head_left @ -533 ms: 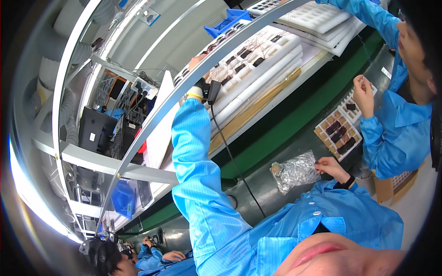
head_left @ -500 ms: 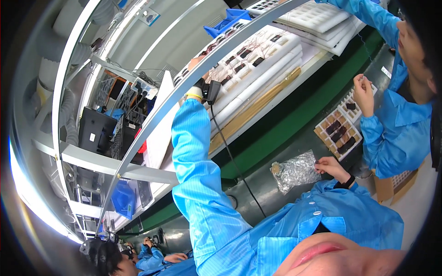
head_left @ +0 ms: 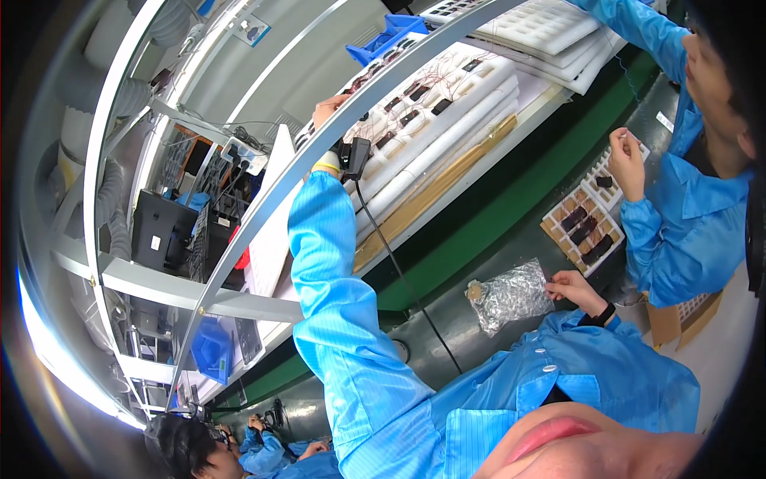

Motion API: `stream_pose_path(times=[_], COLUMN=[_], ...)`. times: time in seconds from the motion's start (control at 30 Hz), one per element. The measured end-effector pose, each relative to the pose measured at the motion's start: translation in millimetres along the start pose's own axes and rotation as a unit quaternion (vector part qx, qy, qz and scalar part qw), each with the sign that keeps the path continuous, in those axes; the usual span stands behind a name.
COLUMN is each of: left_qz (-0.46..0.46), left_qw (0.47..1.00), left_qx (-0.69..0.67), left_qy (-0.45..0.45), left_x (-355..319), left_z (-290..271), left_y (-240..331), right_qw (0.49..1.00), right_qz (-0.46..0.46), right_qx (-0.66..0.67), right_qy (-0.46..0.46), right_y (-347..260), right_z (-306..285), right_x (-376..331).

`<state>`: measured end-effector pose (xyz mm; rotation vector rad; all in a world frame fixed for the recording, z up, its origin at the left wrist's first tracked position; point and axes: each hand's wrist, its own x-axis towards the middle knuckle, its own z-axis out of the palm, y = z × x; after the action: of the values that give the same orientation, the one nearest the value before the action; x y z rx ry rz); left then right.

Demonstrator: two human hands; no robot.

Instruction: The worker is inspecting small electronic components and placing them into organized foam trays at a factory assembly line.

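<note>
My left arm reaches forward over a stack of white foam trays (head_left: 459, 132) holding small black parts with thin reddish wires. My left hand (head_left: 325, 110) is at the tray's far left edge; a metal frame bar crosses in front of it, and what its fingertips do is hidden. A yellow band (head_left: 326, 166) and a black box-shaped device (head_left: 356, 157) with a cable sit at that wrist. Nearer my body, my right hand (head_left: 576, 290) is closed, its fingertips pinching the edge of a crumpled clear, silvery plastic bag (head_left: 511, 297).
A grey metal frame bar (head_left: 399, 86) slants across the bench. Blue bins (head_left: 387, 40) stand beyond the foam. At right, a co-worker's hand (head_left: 627, 164) is over a divided tray (head_left: 585, 227) of black parts. Another person (head_left: 191, 447) sits at lower left. A black cable (head_left: 411, 287) hangs down.
My left hand has moved slightly left along the foam tray's edge. The whole view has shifted a little. My right hand keeps its place at the bag.
</note>
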<state>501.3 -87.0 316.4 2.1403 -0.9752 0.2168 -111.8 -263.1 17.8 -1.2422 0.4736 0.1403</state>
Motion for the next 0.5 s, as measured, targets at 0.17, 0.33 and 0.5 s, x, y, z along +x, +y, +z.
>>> stream_pose_path(times=[0.17,0.33,0.5], left_qz=[-0.040,-0.029,-0.121], left_qw=[0.990,0.984,0.985], left_qx=[0.121,0.018,-0.065], left_qy=[0.056,-0.173,-0.104], left_x=[5.6,-5.4,-27.3], left_z=[-8.1,23.4,32.5], left_y=[-6.2,35.7,56.1], right_qw=[1.000,1.000,1.000], right_qz=[-0.004,0.015,0.009], right_qx=[-0.005,-0.003,0.015], right_qy=[-0.002,0.021,0.017], right_y=[2.6,7.2,4.0], right_z=[-1.5,-9.8,-8.8], right_x=[-1.6,-5.2,-10.2])
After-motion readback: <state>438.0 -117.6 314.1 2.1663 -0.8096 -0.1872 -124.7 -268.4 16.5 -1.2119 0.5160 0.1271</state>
